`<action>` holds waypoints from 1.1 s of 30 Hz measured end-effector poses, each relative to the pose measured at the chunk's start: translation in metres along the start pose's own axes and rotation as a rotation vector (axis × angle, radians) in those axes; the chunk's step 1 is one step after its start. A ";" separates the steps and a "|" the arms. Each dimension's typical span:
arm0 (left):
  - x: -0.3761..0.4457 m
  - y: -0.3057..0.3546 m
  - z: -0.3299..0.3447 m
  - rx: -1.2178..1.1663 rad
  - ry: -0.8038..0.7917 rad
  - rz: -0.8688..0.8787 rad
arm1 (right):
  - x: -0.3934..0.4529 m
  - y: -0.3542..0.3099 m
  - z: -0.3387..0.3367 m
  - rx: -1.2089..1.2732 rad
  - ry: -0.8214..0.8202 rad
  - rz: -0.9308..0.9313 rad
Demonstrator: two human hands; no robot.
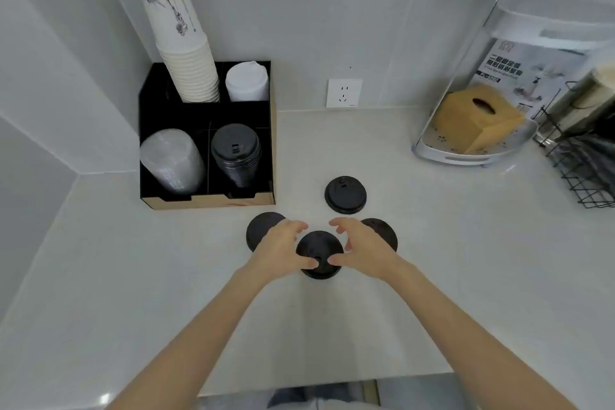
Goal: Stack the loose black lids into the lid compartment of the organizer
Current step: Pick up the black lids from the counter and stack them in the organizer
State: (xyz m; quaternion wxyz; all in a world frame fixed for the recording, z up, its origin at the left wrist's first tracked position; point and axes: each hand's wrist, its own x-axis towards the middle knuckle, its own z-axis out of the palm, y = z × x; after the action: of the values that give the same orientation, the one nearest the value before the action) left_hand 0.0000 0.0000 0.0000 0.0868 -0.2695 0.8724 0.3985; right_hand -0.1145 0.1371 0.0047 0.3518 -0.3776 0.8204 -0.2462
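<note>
Several loose black lids lie on the pale counter. The middle lid [317, 248] sits between my hands, with both thumbs touching its near edge. My left hand [281, 248] partly covers a second lid [261, 228]. My right hand [364, 248] hides most of a third lid [382, 231]. The far lid [345, 194] lies apart, untouched. The black organizer [206, 201] stands at the back left; its front right compartment holds a stack of black lids [235, 151]. Fingers of both hands are spread and curved over the middle lid.
The organizer also holds a tall paper cup stack [186, 53], white lids [247, 81] and clear lids [171, 160]. A wall socket [343, 92] is behind. A tissue box [476, 121] in a white tray and a black wire rack [585, 163] stand at right.
</note>
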 end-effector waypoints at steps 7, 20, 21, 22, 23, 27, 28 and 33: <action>0.006 -0.019 0.035 0.027 0.030 0.001 | 0.005 0.015 0.027 -0.113 -0.001 0.068; 0.009 -0.016 0.044 0.002 0.122 0.026 | 0.003 0.021 0.041 0.044 0.145 0.081; 0.009 -0.014 0.041 -0.014 0.138 0.031 | 0.003 0.020 0.037 0.072 0.158 0.072; 0.009 -0.012 0.037 -0.028 0.155 0.043 | 0.003 0.020 0.034 0.100 0.170 0.063; 0.009 -0.010 0.034 -0.042 0.167 0.052 | 0.003 0.019 0.030 0.123 0.177 0.053; 0.006 -0.005 0.011 -0.123 0.231 0.077 | 0.007 0.007 0.014 0.173 0.185 -0.015; 0.006 -0.004 0.004 -0.143 0.247 0.087 | 0.010 0.002 0.010 0.183 0.192 -0.040; 0.010 -0.005 -0.033 -0.209 0.343 0.149 | 0.029 -0.025 -0.009 0.199 0.241 -0.154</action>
State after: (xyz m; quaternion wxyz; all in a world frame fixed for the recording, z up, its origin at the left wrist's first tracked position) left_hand -0.0038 -0.0313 0.0152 -0.1210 -0.2756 0.8459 0.4403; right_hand -0.1239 0.1005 0.0156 0.2667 -0.3706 0.7967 -0.3959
